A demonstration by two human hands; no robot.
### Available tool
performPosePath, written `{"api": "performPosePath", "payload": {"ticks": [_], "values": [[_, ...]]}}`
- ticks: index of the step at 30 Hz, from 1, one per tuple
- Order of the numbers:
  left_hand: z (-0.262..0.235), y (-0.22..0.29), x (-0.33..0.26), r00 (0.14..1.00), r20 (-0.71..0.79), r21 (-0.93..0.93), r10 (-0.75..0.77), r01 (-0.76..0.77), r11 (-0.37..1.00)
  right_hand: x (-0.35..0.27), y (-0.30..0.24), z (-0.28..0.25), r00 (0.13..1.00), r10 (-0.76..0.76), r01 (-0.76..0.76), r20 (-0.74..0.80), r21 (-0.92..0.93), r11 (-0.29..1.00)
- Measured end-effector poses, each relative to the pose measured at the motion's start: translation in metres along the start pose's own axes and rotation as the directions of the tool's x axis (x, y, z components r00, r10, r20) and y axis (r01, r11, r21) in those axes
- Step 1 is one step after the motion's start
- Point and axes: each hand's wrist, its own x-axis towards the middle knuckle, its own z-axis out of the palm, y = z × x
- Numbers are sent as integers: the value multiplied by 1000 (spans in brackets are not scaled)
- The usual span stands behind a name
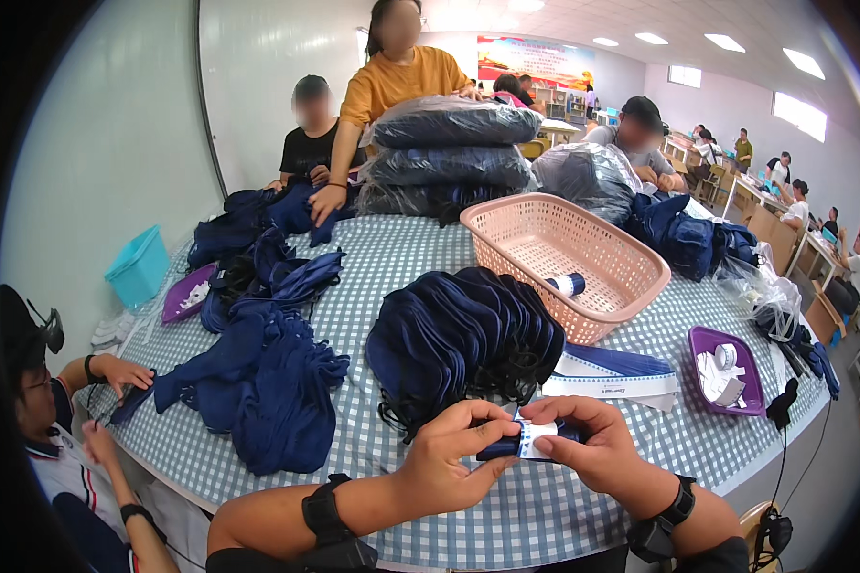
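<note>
In front of me at the table's near edge, a small navy cloth roll (495,443) with a white paper band (537,441) around it is held between both hands. My left hand (454,456) pinches the roll's left end. My right hand (597,447) grips its right side, with the thumb on the band. Just beyond my hands lies a fanned pile of navy cloth pieces (449,334) with black cords. To the right of the pile are flat paper strips (612,384), white and blue. A similar banded roll (569,284) lies in the pink basket (559,323).
A purple tray (754,399) with white labels stands at right, another purple tray (174,304) at left. Navy cloth heaps (268,392) cover the left side. Bagged stacks (449,162) rise at the back. Co-workers sit or stand around; one person's hand (119,372) is at the left edge.
</note>
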Motion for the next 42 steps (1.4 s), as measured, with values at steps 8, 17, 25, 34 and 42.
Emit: {"api": "performPosePath", "payload": {"ticks": [8,17,25,34,42], "values": [[-4,2,4,998,-9,47,62,-61,997,-4,-1,-1,999,-49,50,18,-74,996],[-11,26,11,985,-18,96,171,-168,981,-5,-21,5,951,-296,310,92,-218,926],[-12,36,15,960,-48,179,277,-264,948,-12,-36,7,970,-230,239,82,-130,962],[-11,35,17,953,-38,193,302,-289,938,-12,-39,7,975,-214,220,62,-119,968],[-14,30,16,969,-23,237,246,-233,943,-5,-28,0,986,-106,106,132,3,994]]}}
